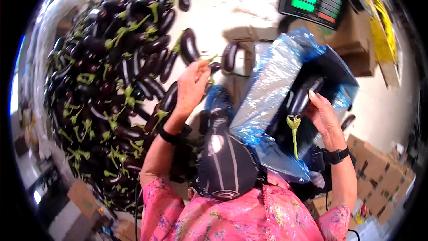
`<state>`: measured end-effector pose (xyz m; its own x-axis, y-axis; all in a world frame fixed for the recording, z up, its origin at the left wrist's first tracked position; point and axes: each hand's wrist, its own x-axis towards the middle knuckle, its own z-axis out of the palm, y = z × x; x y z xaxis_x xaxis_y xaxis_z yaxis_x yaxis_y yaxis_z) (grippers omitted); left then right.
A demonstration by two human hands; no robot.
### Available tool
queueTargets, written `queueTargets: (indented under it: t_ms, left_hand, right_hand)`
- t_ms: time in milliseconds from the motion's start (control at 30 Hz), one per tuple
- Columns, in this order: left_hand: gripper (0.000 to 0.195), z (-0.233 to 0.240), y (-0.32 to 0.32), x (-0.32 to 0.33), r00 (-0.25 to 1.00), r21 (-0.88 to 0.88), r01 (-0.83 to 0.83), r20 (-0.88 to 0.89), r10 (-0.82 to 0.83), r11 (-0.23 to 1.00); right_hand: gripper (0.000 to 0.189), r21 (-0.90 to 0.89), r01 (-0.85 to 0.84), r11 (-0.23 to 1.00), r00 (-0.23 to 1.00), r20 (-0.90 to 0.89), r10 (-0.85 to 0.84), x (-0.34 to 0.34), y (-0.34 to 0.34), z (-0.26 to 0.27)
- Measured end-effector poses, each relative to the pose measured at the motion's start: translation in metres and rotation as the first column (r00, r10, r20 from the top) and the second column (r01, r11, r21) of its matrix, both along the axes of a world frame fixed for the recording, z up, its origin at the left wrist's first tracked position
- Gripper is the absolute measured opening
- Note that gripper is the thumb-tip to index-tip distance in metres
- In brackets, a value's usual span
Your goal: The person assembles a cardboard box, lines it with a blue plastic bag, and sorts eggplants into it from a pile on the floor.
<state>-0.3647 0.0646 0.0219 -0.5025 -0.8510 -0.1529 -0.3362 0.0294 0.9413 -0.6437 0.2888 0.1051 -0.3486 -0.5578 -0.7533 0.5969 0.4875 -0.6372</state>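
Note:
My right hand (322, 115) grips a dark purple eggplant (302, 98) over a box lined with blue plastic film (274, 83); its green stem points towards me. My left hand (194, 82) is to the left of the box, fingertips bent together near a small green stem. Whether it holds that stem is unclear. Just above those fingertips lies another eggplant (189, 46). One more eggplant (230, 56) rests between my left hand and the lined box. A large heap of eggplants (100, 87) with green stems spreads at the left.
A digital scale (312, 0) with green lit displays stands at the top right beside a cardboard box (347, 48). Several cardboard boxes (381, 174) are at the lower right. Yellow packaging (383, 30) lies at the far right. Clear plastic sheeting (43, 57) edges the heap.

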Motion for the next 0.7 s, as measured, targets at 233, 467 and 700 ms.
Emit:
queueTargets:
  t_ms: [233,467,700]
  left_hand:
    - [0.024,-0.089,0.005,0.115,0.896,-0.087,-0.236,0.367,0.251,0.968]
    - [0.046,-0.153,-0.072,0.112,0.754,-0.576,-0.028,0.525,0.396,0.817]
    - [0.052,-0.154,-0.087,0.076,0.436,-0.399,0.025,0.83,0.349,0.917]
  right_hand:
    - [0.033,0.2,-0.27,0.942,0.932,-0.19,0.308,-0.008,-0.027,-0.057]
    - [0.03,0.202,-0.241,0.949,0.937,-0.207,0.282,0.003,-0.015,-0.043]
    - [0.032,0.213,-0.252,0.944,0.944,-0.159,0.288,0.004,-0.006,-0.026]
